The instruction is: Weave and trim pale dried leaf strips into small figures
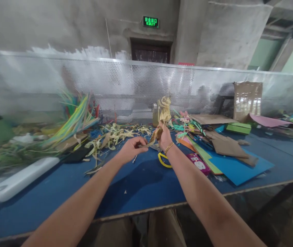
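My right hand (165, 136) is closed round the lower end of an upright bunch of pale dried husk (164, 109), which looks like a husk flower with curled tops. A brownish husk strip (151, 140) runs from that bunch down to my left hand (132, 149), whose thumb and fingers pinch its other end. Just below my right wrist, partly hidden by it, lie scissors with a yellow handle (164, 164). Loose husk pieces (112, 135) are scattered on the blue table (141, 185) beyond my left hand.
A white power strip (23, 178) and a bundle of coloured stems (78, 118) are on the left. Right of my hands lie a purple box (199, 164), blue card (241, 166) and brown cardboard (229, 145). A perforated metal screen (126, 82) stands behind the table.
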The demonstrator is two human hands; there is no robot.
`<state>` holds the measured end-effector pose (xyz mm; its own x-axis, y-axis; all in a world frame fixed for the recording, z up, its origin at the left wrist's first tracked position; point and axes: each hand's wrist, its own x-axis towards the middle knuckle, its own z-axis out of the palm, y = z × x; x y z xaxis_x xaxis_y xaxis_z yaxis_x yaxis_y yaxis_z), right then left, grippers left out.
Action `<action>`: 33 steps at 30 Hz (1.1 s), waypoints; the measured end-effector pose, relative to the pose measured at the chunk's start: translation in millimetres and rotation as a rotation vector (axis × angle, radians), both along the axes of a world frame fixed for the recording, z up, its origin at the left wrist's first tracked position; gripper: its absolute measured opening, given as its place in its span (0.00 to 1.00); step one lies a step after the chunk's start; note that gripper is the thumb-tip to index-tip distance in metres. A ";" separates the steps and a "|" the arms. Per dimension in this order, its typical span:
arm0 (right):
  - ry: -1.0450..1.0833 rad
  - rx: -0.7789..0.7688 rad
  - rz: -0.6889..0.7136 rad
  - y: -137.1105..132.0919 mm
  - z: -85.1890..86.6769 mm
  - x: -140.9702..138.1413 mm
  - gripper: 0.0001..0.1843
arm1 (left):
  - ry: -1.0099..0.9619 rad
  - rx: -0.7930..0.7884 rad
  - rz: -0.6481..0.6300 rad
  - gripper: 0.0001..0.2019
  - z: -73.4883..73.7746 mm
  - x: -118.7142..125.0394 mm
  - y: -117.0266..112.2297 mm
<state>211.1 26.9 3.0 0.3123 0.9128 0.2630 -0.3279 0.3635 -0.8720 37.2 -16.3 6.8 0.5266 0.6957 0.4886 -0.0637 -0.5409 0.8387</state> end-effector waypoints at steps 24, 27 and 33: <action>-0.032 -0.018 0.414 -30.7 3.2 -24.6 0.14 | -0.208 0.097 0.575 0.06 5.9 -5.8 4.9; -0.083 -0.002 0.373 -30.2 -4.2 -36.8 0.13 | -0.311 0.026 0.568 0.07 3.5 -7.8 10.8; -0.169 0.034 0.313 -26.1 -14.1 -40.2 0.15 | -0.542 -0.207 0.538 0.11 -2.0 -7.5 18.6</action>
